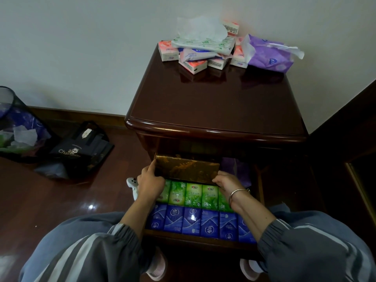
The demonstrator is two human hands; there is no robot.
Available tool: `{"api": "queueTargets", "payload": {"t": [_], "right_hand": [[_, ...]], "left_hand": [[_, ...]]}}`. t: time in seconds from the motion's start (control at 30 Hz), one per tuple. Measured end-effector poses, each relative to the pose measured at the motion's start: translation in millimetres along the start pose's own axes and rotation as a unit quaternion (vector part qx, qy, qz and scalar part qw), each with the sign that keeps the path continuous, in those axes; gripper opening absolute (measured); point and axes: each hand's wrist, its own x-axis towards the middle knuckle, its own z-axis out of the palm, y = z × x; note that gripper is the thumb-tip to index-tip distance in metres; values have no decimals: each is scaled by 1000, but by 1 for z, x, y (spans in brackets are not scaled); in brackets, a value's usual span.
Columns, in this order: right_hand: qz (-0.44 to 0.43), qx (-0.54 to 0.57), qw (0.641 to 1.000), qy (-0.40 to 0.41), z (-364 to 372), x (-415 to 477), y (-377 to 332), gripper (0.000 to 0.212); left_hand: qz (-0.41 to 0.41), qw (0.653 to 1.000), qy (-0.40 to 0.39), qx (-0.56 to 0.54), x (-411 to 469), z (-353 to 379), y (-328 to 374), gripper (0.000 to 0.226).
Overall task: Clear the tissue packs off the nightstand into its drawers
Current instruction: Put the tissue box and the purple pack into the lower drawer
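**Grip.** The left hand (151, 181) holds the left end of the gold pack (187, 166), with one finger laid up along its edge. The right hand (227, 183) clasps its lower right corner. Both grasps look firm, and neither hand has let go.

**Position.** The gold pack sits tilted, far edge raised, over the back of the open drawer (195, 240). In front of it lie a row of green packs (193, 195) and, nearest the person, a row of blue packs (191, 222). A purple pack (236, 167) lies just to its right in shadow (contact cannot be confirmed).

**Assessment.** The step in hand appears to be seating the gold pack in the rear space. It should go down level, both ends together. The near edge should stay off the green row, or the drawer will likely foul on closing. The pack should be pressed flat before release.

**Outstanding.** The nightstand (213, 106) carries a heap of pink packs (193, 66) and a purple soft pack (268, 55) near the wall. The task looks well short of done.
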Motion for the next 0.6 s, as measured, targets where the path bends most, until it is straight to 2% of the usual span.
{"api": "queueTargets", "payload": {"t": [0.3,0.53,0.6], "right_hand": [[-2,-50,999,-1,2,7,10,23],[-26,-113,993,13,2,2,9,17],[-21,-121,992,13,1,4,10,21]], "left_hand": [[-47,999,-11,5,5,4,-6,76],[-50,999,-5,17,4,5,-8,74],[-45,999,3,25,2,6,-8,74]]}}
